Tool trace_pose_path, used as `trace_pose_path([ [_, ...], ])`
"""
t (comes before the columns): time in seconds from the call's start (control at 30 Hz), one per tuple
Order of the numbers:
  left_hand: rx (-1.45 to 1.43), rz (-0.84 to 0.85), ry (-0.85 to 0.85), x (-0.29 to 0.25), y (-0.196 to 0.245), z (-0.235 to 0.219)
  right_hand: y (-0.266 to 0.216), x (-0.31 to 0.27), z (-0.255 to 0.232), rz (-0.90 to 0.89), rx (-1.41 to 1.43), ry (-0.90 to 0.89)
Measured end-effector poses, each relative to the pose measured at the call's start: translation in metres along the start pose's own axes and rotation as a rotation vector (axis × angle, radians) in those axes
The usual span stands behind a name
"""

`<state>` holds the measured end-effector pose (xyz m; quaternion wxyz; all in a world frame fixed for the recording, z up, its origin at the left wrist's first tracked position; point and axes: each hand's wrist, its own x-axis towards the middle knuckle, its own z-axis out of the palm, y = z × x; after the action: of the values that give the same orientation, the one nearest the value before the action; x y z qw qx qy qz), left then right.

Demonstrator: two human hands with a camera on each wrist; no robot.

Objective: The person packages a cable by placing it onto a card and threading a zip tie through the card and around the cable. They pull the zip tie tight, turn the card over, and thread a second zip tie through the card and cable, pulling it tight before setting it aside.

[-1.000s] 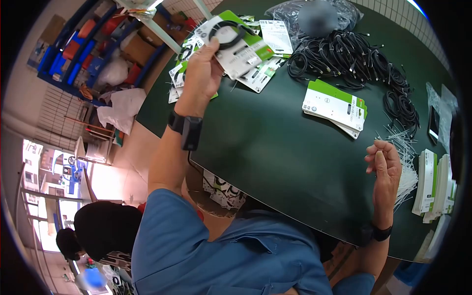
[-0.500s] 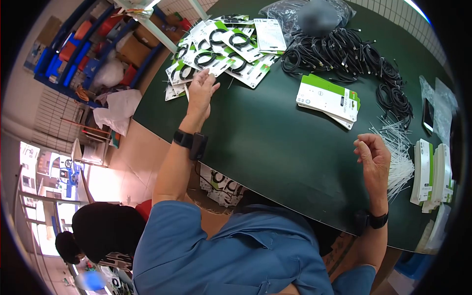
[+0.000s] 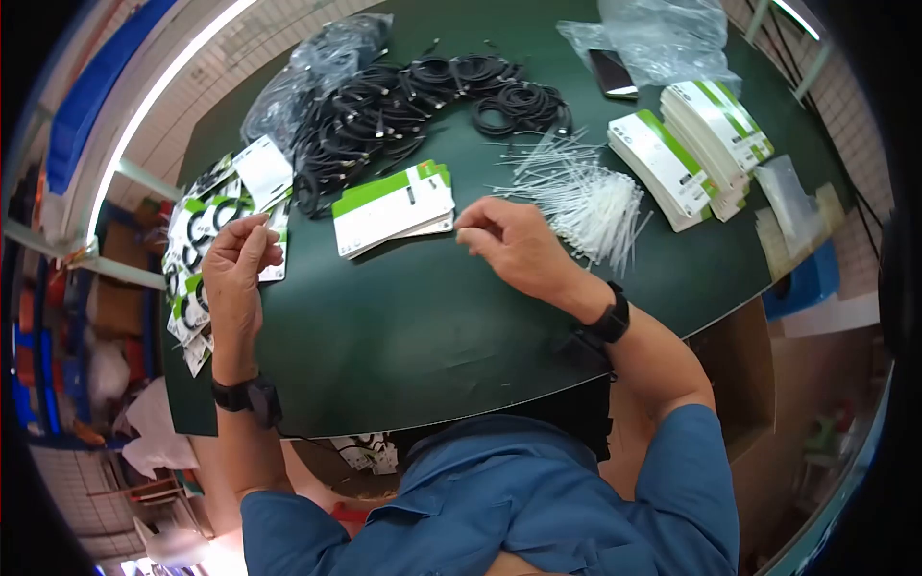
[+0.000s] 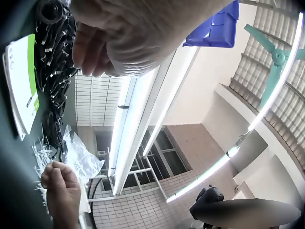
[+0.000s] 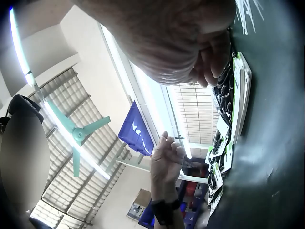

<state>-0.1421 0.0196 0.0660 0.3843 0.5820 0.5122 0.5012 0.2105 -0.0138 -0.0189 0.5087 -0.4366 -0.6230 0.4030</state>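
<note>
In the head view my left hand [image 3: 235, 288] is raised by the right side of a pile of cards with black cables [image 3: 197, 226], fingers loosely bent, nothing seen in them. My right hand [image 3: 528, 252] hovers between a stack of green-and-white cards [image 3: 384, 213] and the loose white zip ties [image 3: 586, 202], its fingers bent and no item visible in them. The left wrist view shows the card stack [image 4: 23, 86] and my right hand [image 4: 62, 193]. In the right wrist view my left hand [image 5: 167, 164] appears with bent fingers.
Bundled black cables [image 3: 365, 120] lie behind the card stack, beside a clear plastic bag [image 3: 322, 67]. Further right are a phone [image 3: 613, 75], more plastic [image 3: 663, 43] and two rows of cards [image 3: 658, 168]. The table's near edge curves in front of the body.
The carded cable my left hand held a second ago was released onto the pile. The head view has swung right, and my right hand has come closer to the card stack.
</note>
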Motion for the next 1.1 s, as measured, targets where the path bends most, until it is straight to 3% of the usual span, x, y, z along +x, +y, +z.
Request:
trace_pose_path([
  [0.1, 0.118, 0.065, -0.235, 0.022, 0.031, 0.074, 0.003, 0.001, 0.001, -0.03, 0.047, -0.023],
  [0.17, 0.125, 0.103, -0.411, 0.048, 0.034, 0.118, 0.002, 0.001, 0.0, -0.059, 0.051, -0.023],
  [0.3, 0.249, 0.114, -0.597, 0.099, 0.02, 0.213, -0.003, 0.0, -0.005, -0.104, -0.019, -0.058],
  [0.37, 0.298, 0.252, -0.598, 0.12, 0.003, 0.256, -0.006, -0.001, -0.005, -0.12, -0.025, -0.029],
  [0.43, 0.593, 0.664, -0.559, 0.141, -0.009, 0.288, -0.005, -0.001, -0.003, -0.245, -0.071, 0.014],
  [0.5, 0.662, 0.737, -0.555, 0.155, -0.019, 0.313, -0.006, 0.0, -0.004, -0.25, -0.087, 0.042],
  [0.63, 0.727, 0.614, -0.621, 0.175, -0.031, 0.356, -0.001, 0.003, -0.007, -0.27, -0.085, 0.074],
  [0.7, 1.066, 0.616, -0.635, 0.181, -0.031, 0.364, -0.001, 0.004, -0.009, -0.284, -0.098, 0.08],
  [0.77, 1.066, 0.582, -0.666, 0.192, -0.036, 0.367, 0.0, 0.005, -0.011, -0.278, -0.092, 0.096],
  [0.83, 0.923, 0.488, -0.748, 0.203, -0.038, 0.361, -0.002, 0.007, -0.013, -0.284, -0.063, 0.104],
  [0.9, 0.877, 0.523, -0.771, 0.208, -0.037, 0.351, -0.003, 0.009, -0.016, -0.285, -0.049, 0.118],
  [0.97, 0.691, 0.293, -0.783, 0.211, -0.033, 0.337, -0.004, 0.011, -0.019, -0.248, -0.018, 0.115],
  [1.1, 0.231, 0.134, -0.567, 0.198, -0.023, 0.31, -0.008, 0.011, -0.024, -0.202, 0.022, 0.081],
])
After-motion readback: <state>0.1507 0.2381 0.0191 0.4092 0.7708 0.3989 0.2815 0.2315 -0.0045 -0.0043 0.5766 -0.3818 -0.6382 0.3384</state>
